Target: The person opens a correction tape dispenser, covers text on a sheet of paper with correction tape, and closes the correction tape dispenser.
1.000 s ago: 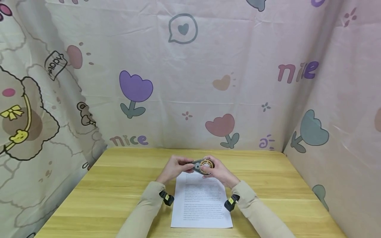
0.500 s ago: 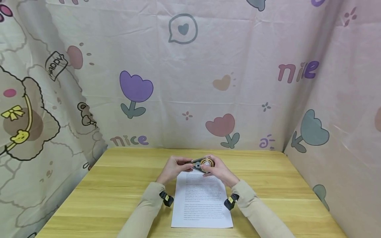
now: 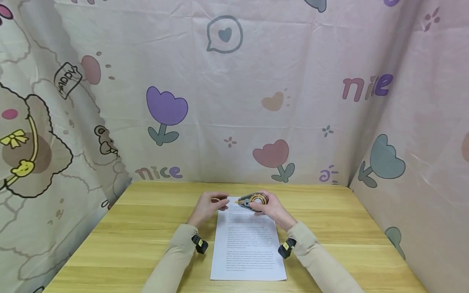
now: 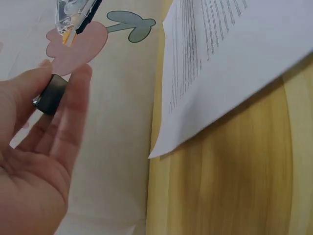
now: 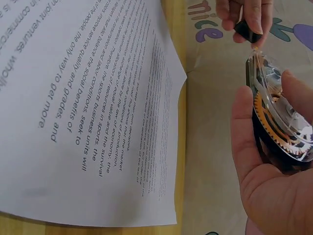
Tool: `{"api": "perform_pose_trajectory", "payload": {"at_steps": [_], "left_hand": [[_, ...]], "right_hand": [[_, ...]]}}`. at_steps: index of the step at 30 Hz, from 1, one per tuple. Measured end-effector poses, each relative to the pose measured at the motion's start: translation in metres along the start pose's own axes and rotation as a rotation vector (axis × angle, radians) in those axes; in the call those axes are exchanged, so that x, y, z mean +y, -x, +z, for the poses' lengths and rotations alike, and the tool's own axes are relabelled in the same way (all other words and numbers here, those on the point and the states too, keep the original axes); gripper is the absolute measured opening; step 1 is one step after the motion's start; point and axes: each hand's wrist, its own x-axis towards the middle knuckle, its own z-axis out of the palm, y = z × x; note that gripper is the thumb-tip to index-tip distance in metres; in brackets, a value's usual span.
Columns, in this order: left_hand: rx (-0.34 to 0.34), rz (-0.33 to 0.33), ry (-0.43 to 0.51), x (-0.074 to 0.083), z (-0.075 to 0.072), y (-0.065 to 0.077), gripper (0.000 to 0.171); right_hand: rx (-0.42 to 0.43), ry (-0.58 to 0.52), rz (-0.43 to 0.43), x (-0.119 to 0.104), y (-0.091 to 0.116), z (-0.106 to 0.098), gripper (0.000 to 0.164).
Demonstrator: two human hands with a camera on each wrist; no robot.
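My right hand (image 3: 274,209) grips a correction tape (image 3: 249,202) with a clear case, a black edge and an orange toothed wheel inside. Its bare orange-and-white tip points left, as the left wrist view shows at the tape's nose (image 4: 70,34). Between thumb and fingers of my left hand (image 3: 206,209) is a small black cap (image 4: 52,95), apart from the tip by a short gap. Both hands are above the far end of a printed sheet of paper (image 3: 247,264).
The paper lies on a light wooden table (image 3: 146,240), one corner lifting a little. Behind the table hangs a pale curtain (image 3: 220,93) with flower prints, and more printed cloth stands at both sides. Each wrist carries a small black camera (image 3: 200,245).
The cap has come off the correction tape. My left hand has moved left with it, while my right hand has shifted slightly right with the tape.
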Motion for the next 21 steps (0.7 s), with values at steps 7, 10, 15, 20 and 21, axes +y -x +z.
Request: {"api": "perform_pose_trajectory", "payload": {"at_steps": [7, 10, 15, 20, 21], "left_hand": [[0.081, -0.004, -0.318, -0.005, -0.008, -0.002, 0.019], [0.071, 0.010, -0.425, -0.010, -0.014, -0.002, 0.009], [0.010, 0.006, -0.571, -0.019, -0.024, -0.001, 0.007], [-0.001, -0.036, -0.678, -0.025, -0.032, -0.001, 0.009], [0.001, -0.043, -0.690, -0.026, -0.033, -0.001, 0.008]], "right_hand": [[0.053, 0.041, 0.025, -0.004, 0.002, 0.000, 0.046], [0.057, 0.067, 0.026, -0.003, 0.002, -0.001, 0.042], [0.055, 0.113, 0.038, 0.002, 0.002, -0.003, 0.036], [0.029, 0.101, 0.039, 0.006, 0.001, -0.003, 0.036], [0.022, 0.091, 0.042, 0.007, 0.001, -0.003, 0.036]]}}
